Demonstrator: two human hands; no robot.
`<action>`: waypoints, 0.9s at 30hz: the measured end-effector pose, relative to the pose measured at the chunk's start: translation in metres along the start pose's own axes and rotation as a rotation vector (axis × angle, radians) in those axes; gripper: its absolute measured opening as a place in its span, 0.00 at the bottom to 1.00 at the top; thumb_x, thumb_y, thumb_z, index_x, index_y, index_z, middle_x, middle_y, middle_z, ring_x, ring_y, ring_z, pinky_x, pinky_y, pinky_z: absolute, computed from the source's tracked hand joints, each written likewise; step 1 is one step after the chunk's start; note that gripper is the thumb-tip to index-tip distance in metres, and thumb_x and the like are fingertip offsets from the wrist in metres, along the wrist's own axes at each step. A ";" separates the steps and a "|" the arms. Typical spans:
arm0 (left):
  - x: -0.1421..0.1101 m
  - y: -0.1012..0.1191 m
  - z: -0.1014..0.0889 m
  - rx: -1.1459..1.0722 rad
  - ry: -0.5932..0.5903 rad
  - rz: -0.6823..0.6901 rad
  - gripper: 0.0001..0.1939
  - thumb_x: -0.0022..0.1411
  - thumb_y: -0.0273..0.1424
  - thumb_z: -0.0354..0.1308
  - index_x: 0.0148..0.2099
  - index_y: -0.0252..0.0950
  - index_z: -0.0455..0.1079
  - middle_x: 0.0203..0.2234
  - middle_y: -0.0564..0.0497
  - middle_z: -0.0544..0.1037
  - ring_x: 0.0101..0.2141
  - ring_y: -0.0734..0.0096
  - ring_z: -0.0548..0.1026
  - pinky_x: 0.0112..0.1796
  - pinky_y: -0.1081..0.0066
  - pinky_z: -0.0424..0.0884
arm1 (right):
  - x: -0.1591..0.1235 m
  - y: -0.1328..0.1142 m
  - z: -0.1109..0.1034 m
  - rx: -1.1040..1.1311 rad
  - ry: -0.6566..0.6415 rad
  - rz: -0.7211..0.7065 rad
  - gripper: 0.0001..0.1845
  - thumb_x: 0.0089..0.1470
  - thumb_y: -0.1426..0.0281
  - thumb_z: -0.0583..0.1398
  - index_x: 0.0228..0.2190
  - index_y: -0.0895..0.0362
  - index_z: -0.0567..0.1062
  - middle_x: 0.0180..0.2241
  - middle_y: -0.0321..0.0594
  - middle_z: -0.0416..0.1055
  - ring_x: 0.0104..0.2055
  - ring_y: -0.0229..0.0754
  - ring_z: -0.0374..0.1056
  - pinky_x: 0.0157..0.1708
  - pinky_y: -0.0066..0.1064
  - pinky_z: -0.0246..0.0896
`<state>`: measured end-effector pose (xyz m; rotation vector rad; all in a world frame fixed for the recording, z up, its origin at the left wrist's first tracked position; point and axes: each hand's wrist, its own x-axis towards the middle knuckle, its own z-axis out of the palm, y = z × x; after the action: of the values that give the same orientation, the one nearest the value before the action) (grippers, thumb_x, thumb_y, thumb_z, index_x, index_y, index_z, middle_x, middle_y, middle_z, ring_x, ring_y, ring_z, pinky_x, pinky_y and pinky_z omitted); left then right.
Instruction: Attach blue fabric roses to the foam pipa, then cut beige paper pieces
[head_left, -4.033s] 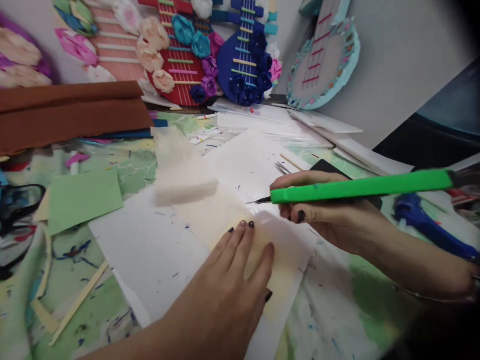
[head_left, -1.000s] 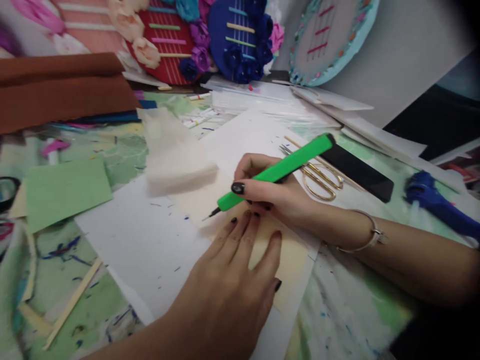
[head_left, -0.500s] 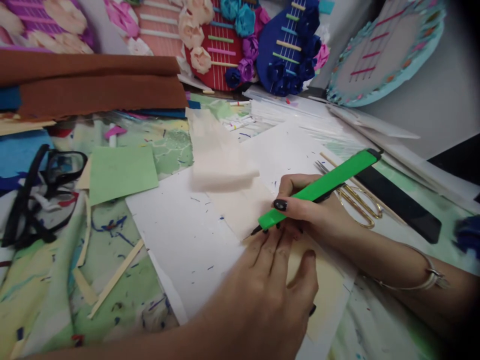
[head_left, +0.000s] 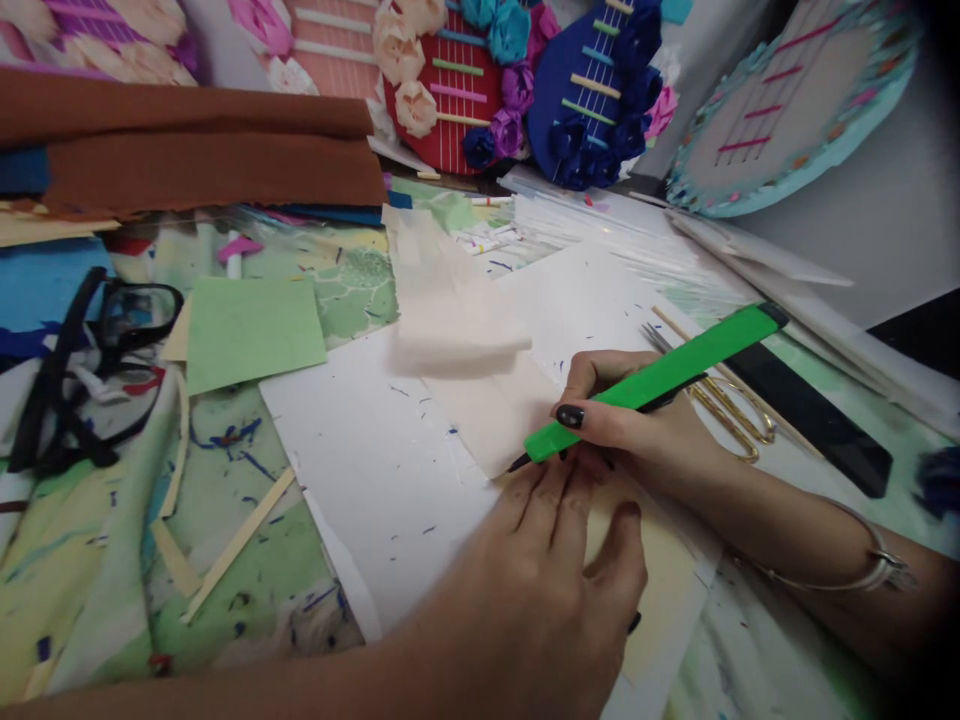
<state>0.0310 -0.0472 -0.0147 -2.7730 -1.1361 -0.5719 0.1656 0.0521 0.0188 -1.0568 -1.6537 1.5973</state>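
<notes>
Green craft knife [head_left: 652, 378] slants over cream paper [head_left: 491, 405] at the frame's centre.
The right hand [head_left: 634, 410] pinches it between thumb and fingers, its long axis running from upper right down to a tip at the paper's edge, just beside the fingers of the left hand [head_left: 559, 560], laid flat, thumb apart. Left fingertips are partly hidden; whether the tip touches paper is unclear.
</notes>
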 end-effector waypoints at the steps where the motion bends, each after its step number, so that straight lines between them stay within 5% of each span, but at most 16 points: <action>1: 0.000 0.000 0.000 -0.001 -0.002 0.001 0.26 0.65 0.37 0.46 0.60 0.25 0.58 0.54 0.28 0.67 0.56 0.43 0.64 0.54 0.50 0.59 | 0.000 0.000 0.000 -0.008 0.002 -0.003 0.14 0.45 0.64 0.65 0.19 0.57 0.68 0.15 0.33 0.68 0.13 0.30 0.57 0.12 0.22 0.49; 27: -0.001 -0.001 -0.001 -0.014 -0.005 -0.003 0.26 0.66 0.36 0.45 0.60 0.25 0.57 0.53 0.24 0.67 0.57 0.41 0.62 0.54 0.50 0.60 | 0.002 0.002 -0.003 0.051 0.012 -0.003 0.14 0.46 0.64 0.65 0.19 0.57 0.68 0.14 0.33 0.67 0.13 0.30 0.55 0.11 0.22 0.46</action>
<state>0.0297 -0.0476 -0.0137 -2.7863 -1.1423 -0.5751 0.1670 0.0552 0.0171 -1.0358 -1.5976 1.6194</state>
